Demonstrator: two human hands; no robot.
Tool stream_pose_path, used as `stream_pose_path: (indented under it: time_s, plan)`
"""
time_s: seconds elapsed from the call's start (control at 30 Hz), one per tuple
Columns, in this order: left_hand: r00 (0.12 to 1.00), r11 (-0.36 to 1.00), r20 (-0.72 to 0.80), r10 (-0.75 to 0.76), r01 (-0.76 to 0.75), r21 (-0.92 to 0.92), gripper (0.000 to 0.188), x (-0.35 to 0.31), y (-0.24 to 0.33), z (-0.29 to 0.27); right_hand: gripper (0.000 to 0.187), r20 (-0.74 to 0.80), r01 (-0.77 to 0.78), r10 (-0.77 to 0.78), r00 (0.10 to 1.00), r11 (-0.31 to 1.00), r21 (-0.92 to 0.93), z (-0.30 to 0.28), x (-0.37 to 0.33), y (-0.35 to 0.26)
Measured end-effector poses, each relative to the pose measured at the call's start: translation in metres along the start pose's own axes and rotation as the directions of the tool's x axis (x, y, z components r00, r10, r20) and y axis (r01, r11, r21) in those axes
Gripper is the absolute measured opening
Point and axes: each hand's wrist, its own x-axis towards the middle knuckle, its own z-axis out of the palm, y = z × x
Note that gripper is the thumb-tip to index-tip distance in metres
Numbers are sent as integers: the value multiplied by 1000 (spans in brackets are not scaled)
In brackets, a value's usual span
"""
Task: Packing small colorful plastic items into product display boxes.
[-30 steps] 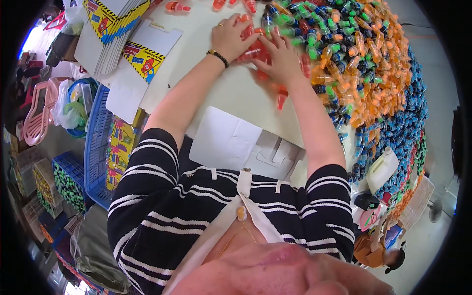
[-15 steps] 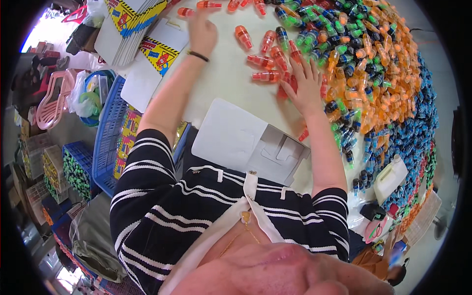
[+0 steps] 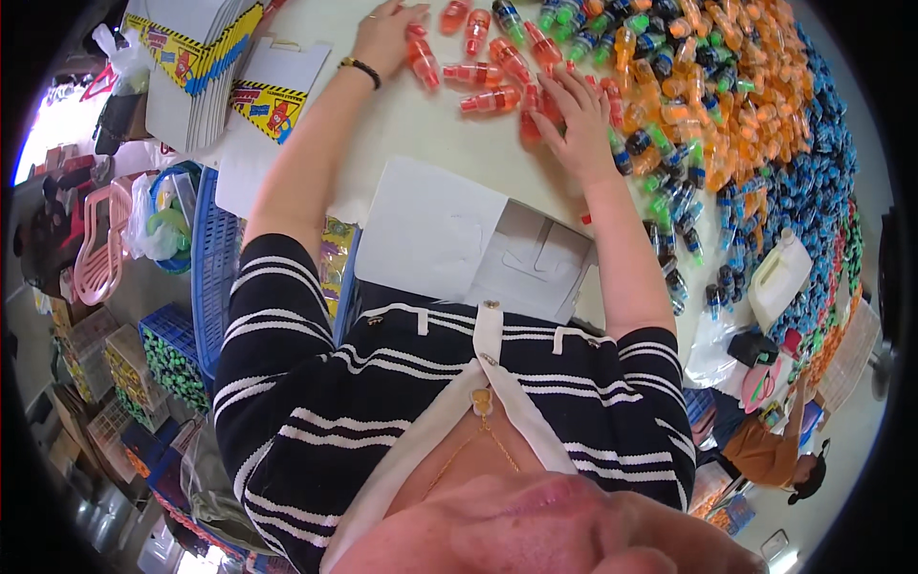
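Small red bottles with pinkish-red caps lie in a loose cluster on the white tabletop (image 3: pixel 421 129). At the far left of that cluster, my left hand (image 3: pixel 384 40) has its fingers bent around the cap end of one red bottle (image 3: pixel 424 65). My right hand (image 3: pixel 579 129) rests palm down over several red bottles, fingers spread; its thumb is beside another red bottle (image 3: pixel 529 117). Bottles under that palm are partly hidden. In front of my waist lies an unfolded white cardboard box (image 3: pixel 430 230), with slots and folds on its right part.
A big heap of orange bottles (image 3: pixel 688 115), mixed with green-capped dark ones, fills the right side; blue bottles (image 3: pixel 813 172) lie beyond. Folded display cards (image 3: pixel 196 77) stack at the far left. A blue basket (image 3: pixel 212 277) stands left. A white jug (image 3: pixel 779 277) and another person (image 3: pixel 765 454) are right.
My left hand has brought a red bottle toward the cluster. My right hand stays over the red bottles. The whole view has shifted, and the person at right shows more fully.
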Motion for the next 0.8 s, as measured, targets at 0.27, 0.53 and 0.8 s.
stream_pose_path:
  time_s: [0.27, 0.53, 0.8]
  plan:
    - [643, 966, -762, 80, -238, -99, 27, -33, 56, 25, 48, -76, 0, 10, 997, 991, 133, -14, 4, 6]
    - [934, 966, -302, 191, -234, -112, 48, -80, 28, -5, 40, 60, -207, 201, 978, 968, 140, -50, 16, -27]
    - [848, 761, 124, 516, -520, 388, 47, -92, 90, -14, 58, 117, -172, 265, 957, 845, -507, 0, 40, -44]
